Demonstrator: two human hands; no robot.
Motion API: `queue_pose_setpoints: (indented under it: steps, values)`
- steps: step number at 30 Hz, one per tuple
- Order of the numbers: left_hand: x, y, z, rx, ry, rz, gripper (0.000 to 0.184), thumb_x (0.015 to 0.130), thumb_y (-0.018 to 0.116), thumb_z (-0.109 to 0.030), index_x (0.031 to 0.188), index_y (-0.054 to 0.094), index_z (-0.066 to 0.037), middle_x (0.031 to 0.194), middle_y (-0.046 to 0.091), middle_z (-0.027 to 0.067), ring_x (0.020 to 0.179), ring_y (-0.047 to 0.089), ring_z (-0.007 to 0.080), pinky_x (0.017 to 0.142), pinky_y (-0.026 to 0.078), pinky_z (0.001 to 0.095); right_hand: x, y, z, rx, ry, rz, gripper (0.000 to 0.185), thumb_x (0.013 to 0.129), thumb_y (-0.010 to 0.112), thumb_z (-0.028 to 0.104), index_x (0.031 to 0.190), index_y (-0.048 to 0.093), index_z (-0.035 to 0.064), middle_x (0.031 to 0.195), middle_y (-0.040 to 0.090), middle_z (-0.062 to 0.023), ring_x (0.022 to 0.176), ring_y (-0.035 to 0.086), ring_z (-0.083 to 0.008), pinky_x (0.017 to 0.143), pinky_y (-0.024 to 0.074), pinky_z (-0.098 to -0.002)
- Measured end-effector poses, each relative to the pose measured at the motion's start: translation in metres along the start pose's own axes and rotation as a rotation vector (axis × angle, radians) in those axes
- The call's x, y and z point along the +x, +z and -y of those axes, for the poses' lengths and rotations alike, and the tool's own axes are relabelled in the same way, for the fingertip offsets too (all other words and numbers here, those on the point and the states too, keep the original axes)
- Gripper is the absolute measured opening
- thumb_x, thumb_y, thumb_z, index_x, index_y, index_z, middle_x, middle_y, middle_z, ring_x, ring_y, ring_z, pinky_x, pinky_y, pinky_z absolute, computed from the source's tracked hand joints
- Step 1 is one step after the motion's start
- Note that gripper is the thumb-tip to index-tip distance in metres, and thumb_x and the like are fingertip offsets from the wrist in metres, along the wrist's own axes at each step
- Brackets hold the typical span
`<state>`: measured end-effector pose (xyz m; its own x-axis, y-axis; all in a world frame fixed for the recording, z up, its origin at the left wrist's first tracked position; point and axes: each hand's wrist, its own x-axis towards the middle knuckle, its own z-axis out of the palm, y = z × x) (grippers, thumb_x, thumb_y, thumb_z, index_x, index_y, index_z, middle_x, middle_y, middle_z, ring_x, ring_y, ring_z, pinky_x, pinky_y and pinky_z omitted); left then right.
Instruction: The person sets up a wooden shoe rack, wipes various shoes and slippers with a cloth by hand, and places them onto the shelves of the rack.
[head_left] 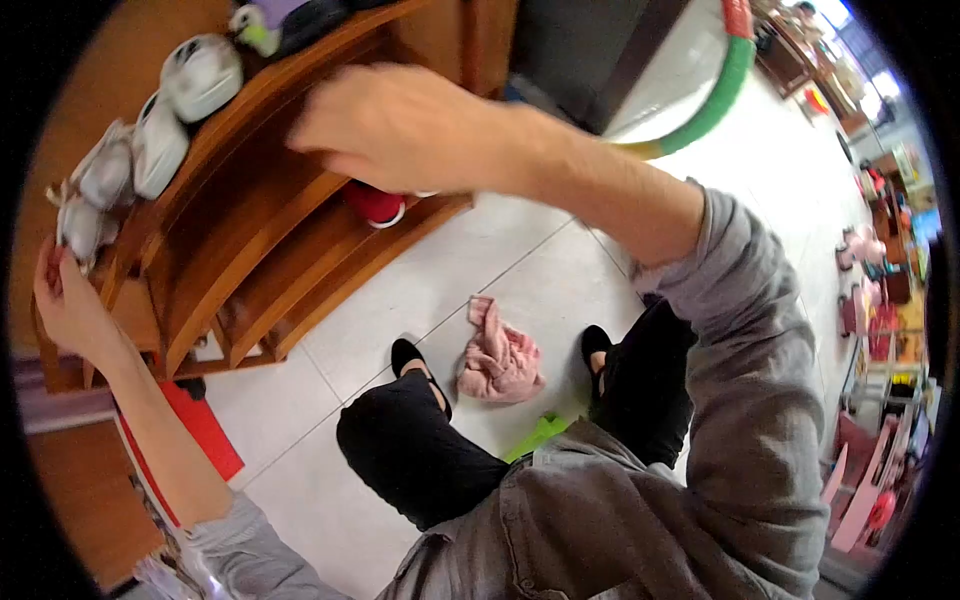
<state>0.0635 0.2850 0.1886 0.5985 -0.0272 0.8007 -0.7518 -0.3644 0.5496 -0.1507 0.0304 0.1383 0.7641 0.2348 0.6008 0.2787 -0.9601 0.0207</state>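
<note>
My left hand (68, 300) is at the far left, its fingers closed at the edge of a greyish shoe (85, 228) on top of the wooden shoe rack (225, 235). More pale shoes stand along that top, among them a white clog (202, 77) and a white shoe (160, 146). Blurred by motion, my right hand (375, 125) hangs over the rack's shelves with its fingers curled; whether it holds anything is hidden. Below it, a red shoe (376, 205) sits on a shelf.
A pink cloth (500, 362) lies on the tiled floor between my feet, near a green object (537, 436). A coloured hoop (712, 110) is at the upper right. Beside the rack's lower end is a red panel (200, 430). Toys and shelves line the right side.
</note>
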Motion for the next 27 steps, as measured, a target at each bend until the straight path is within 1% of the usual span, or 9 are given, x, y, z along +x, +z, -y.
queue_pose_setpoints:
  steps: [3,7,11,15,17,18,20,25,27]
  values:
    - [-0.041,0.024,-0.033,-0.006,0.125,-0.041,0.025,0.085,0.058,-0.01,0.108,0.06,-0.002,0.11,0.061,0.0084,0.099,0.057,0.0147,0.084,0.044,0.026,-0.099,-0.012,-0.002,0.005,0.382,0.47,0.024,0.075,0.061,0.016,0.097,0.061,0.0068,0.099,0.058,-0.0117,0.098,0.054,-0.0274,0.082,0.0461,-0.0354]
    - [-0.105,0.069,-0.102,-0.023,0.434,0.135,0.016,0.084,0.059,-0.006,0.099,0.062,-0.001,0.1,0.062,0.0062,0.086,0.058,0.0155,0.074,0.046,0.0255,-0.221,-0.04,-0.02,-0.055,0.552,0.565,0.025,0.076,0.062,0.016,0.099,0.062,0.0067,0.103,0.058,-0.0106,0.099,0.054,-0.0259,0.084,0.0457,-0.0359]
    - [-0.194,0.142,-0.198,-0.444,0.687,0.762,0.022,0.074,0.058,0.005,0.094,0.061,-0.005,0.092,0.059,0.009,0.087,0.055,0.0225,0.076,0.044,0.0315,-0.325,-0.1,-0.041,-0.032,1.071,0.484,0.025,0.08,0.061,0.016,0.104,0.062,0.0067,0.105,0.06,-0.0105,0.094,0.058,-0.027,0.081,0.0466,-0.0352]
    - [-0.315,0.204,-0.232,-0.513,0.666,1.319,0.022,0.073,0.057,-0.002,0.093,0.061,-0.007,0.097,0.057,0.01,0.09,0.055,0.0271,0.079,0.045,0.0365,-0.453,-0.123,-0.022,-0.001,1.477,0.273,0.025,0.079,0.057,0.019,0.101,0.061,0.0067,0.093,0.063,-0.0164,0.084,0.06,-0.0333,0.073,0.0474,-0.0411]
    - [-0.374,0.225,-0.239,-0.462,0.606,1.604,0.021,0.074,0.06,-0.007,0.096,0.06,-0.007,0.093,0.058,0.0107,0.092,0.056,0.0254,0.081,0.046,0.0344,-0.525,-0.097,-0.012,0.035,1.667,0.382,0.02,0.078,0.059,0.021,0.092,0.062,0.0062,0.079,0.062,-0.0159,0.075,0.061,-0.0323,0.068,0.0477,-0.0396]
    - [-0.401,0.233,-0.241,-0.479,0.575,1.691,0.023,0.074,0.059,-0.008,0.097,0.06,-0.008,0.095,0.058,0.0101,0.09,0.057,0.0265,0.079,0.046,0.0356,-0.561,-0.077,0.004,-0.014,1.645,0.25,0.019,0.077,0.059,0.021,0.086,0.063,0.0051,0.076,0.062,-0.0166,0.073,0.061,-0.0327,0.067,0.0472,-0.0407]
    - [-0.456,0.247,-0.238,-0.475,0.47,1.849,0.026,0.073,0.059,-0.01,0.099,0.061,-0.01,0.097,0.059,0.0099,0.087,0.057,0.027,0.078,0.047,0.0363,-0.602,-0.043,0.024,0.02,1.782,0.282,0.022,0.077,0.06,0.024,0.084,0.064,0.0032,0.086,0.063,-0.0167,0.08,0.061,-0.0322,0.072,0.0471,-0.0412]
    - [-0.549,0.238,-0.237,-0.402,0.144,2.078,0.029,0.074,0.061,-0.013,0.102,0.062,-0.009,0.095,0.062,0.0119,0.081,0.06,0.0234,0.075,0.048,0.0328,-0.642,0.037,0.05,-0.133,1.94,0.081,0.049,0.071,0.069,0.021,0.113,0.048,0.0052,0.107,0.051,-0.0157,0.101,0.053,-0.0341,0.081,0.0461,-0.042]
    - [-0.571,0.23,-0.226,-0.388,0.014,2.122,0.029,0.075,0.061,-0.014,0.104,0.062,-0.007,0.095,0.062,0.0116,0.079,0.06,0.0214,0.074,0.048,0.0315,-0.632,0.046,0.046,-0.261,1.995,-0.008,0.04,0.069,0.069,0.018,0.102,0.049,0.005,0.101,0.049,-0.0151,0.098,0.053,-0.0333,0.075,0.0484,-0.0422]
